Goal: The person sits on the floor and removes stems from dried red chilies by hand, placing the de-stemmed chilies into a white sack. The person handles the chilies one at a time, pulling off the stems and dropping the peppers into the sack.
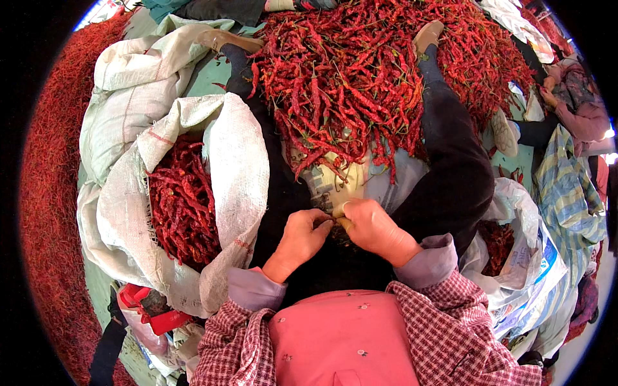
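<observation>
My left hand (303, 240) and my right hand (379, 231) meet over my lap, fingertips almost touching. Fingers on both are bent into a pinch; anything between them is too small or hidden to make out. Yellowish covers (344, 223) sit on the right thumb and a right finger. Just beyond the hands, a printed plastic sheet (355, 183) lies between my legs. Its far part is under a large heap of dried red chillies (338, 96), many with green stems. My legs stretch along both sides of this heap.
To the left, an open white woven sack (239, 159) holds red chillies (181, 207); a folded sack (135, 82) lies behind it. At right stands a plastic bag (516, 207) with darker chilli pieces. Another person (574, 96) sits far right. A chilli bank (58, 193) runs along the left edge.
</observation>
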The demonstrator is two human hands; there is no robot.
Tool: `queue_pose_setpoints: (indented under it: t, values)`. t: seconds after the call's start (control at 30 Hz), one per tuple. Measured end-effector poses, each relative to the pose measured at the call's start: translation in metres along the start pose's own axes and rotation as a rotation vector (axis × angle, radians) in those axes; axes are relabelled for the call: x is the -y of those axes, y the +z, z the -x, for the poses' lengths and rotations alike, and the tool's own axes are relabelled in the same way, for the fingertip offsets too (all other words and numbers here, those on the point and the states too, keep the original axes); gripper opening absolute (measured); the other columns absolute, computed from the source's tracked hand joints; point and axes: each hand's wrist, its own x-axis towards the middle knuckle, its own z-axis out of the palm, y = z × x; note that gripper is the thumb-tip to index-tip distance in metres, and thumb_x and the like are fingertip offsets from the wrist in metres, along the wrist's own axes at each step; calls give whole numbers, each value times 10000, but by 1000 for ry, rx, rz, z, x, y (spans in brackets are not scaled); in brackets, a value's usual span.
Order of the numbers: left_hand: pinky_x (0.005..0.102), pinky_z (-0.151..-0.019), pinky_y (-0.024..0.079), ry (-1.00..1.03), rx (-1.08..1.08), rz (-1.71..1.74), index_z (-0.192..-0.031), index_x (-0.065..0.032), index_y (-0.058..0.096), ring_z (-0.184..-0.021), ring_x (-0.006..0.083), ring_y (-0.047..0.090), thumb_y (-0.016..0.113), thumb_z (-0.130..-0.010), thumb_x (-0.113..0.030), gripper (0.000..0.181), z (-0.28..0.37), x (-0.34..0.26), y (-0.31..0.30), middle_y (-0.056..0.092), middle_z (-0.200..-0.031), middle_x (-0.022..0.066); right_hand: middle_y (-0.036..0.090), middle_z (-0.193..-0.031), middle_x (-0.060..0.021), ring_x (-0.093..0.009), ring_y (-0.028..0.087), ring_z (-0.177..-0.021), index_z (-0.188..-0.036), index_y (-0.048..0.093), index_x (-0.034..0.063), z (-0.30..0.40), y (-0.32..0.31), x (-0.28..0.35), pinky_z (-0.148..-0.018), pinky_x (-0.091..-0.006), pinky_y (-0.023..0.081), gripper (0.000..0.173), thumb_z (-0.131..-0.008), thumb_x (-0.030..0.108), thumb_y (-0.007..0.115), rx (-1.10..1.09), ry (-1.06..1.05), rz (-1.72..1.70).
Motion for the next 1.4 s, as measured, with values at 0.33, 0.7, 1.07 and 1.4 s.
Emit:
queue_pose_setpoints:
  t: [0.33, 0.7, 1.07, 1.4]
  values:
    - [371, -572, 460, 11, -126, -6, -769, 57, 614, -626, 317, 614, 599, -779, -98, 156, 3, -3, 21, 601, -680, 222, 583, -784, -96, -229, 628, -695, -778, 566, 75, -7, 21, 2, -535, -315, 499, 59, -719, 80, 573, 143, 142, 715]
    - [175, -397, 220, -280, 96, 770, -860, -36, 578, -466, 17, 340, 661, -789, -48, 109, -4, 7, 1, 473, -651, -48, 578, -1012, -250, -396, 586, -920, -953, 581, -36, -33, -50, -71, -790, -454, 474, 300, -763, 183, 659, -99, 729, 420]
    - [165, -421, 256, -218, -23, 937, -1045, -11, 575, -524, 20, 390, 625, -819, -21, 232, -6, 15, 4, 544, -769, -15, 598, -708, -16, -40, 424, -496, -1029, 612, 4, -22, -21, -24, -421, -202, 283, 213, -841, 105, 611, -97, 571, -869]
    - [170, -470, 310, -173, 24, 862, -1060, -21, 624, -562, 26, 399, 625, -855, -92, 217, -5, 11, 4, 565, -836, -24, 610, -699, -90, -89, 482, -460, -982, 602, 6, -13, 0, -23, -400, -202, 361, 217, -894, 198, 553, 305, 695, -1297]
